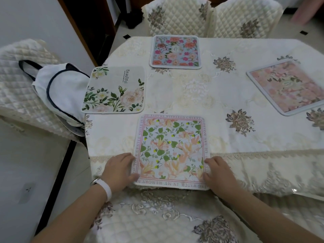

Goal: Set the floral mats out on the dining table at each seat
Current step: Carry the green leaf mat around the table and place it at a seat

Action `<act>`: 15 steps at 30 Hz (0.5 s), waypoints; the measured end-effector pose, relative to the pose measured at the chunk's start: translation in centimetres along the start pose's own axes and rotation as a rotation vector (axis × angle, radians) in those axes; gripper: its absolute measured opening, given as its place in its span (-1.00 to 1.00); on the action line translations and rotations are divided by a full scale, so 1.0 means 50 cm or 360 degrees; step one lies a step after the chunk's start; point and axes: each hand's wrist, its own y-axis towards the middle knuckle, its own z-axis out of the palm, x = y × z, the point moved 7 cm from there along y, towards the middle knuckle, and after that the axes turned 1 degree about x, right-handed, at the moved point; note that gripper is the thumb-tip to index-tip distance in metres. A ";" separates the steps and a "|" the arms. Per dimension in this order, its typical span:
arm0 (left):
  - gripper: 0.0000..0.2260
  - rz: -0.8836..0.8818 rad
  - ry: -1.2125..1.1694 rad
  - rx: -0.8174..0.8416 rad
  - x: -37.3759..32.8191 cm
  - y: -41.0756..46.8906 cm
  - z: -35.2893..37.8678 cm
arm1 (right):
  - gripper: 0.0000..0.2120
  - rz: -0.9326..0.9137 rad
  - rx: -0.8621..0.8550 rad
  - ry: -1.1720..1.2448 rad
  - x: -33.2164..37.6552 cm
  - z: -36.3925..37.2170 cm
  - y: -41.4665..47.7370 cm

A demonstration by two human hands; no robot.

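Several floral mats lie on the dining table (pixel 228 95), which wears a cream embroidered cloth. The nearest mat (pixel 171 149), with green leaves, peach lilies and a pink text border, sits at the near edge and slightly overhangs it. My left hand (pixel 120 170) grips its near left corner, thumb on top. My right hand (pixel 219 172) holds its near right corner the same way. A grey mat with white roses (pixel 114 90) lies at the left edge. A blue mat with pink roses (pixel 176 51) lies at the far edge. A pink mat (pixel 289 86) lies at the right.
Quilted cream chairs stand at the far side (pixel 177 16), (pixel 245 18), at the left (pixel 19 81) and right below me (pixel 157 221). A white bag with dark trim (pixel 57 92) rests on the left chair. Another person's blurred hand (pixel 306 11) shows at top right.
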 end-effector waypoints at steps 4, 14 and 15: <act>-0.10 0.0239 0.0103 0.0177 -0.008 -0.016 0.025 | -0.33 -0.0014 0.0202 -0.0238 -0.002 0.033 -0.020; -0.13 0.0342 0.0050 0.0091 -0.017 -0.015 0.029 | -0.17 -0.0040 0.0244 -0.0308 -0.014 0.045 -0.041; -0.12 0.0346 0.0057 0.0089 -0.018 -0.014 0.030 | -0.18 -0.0044 0.0238 -0.0304 -0.016 0.045 -0.042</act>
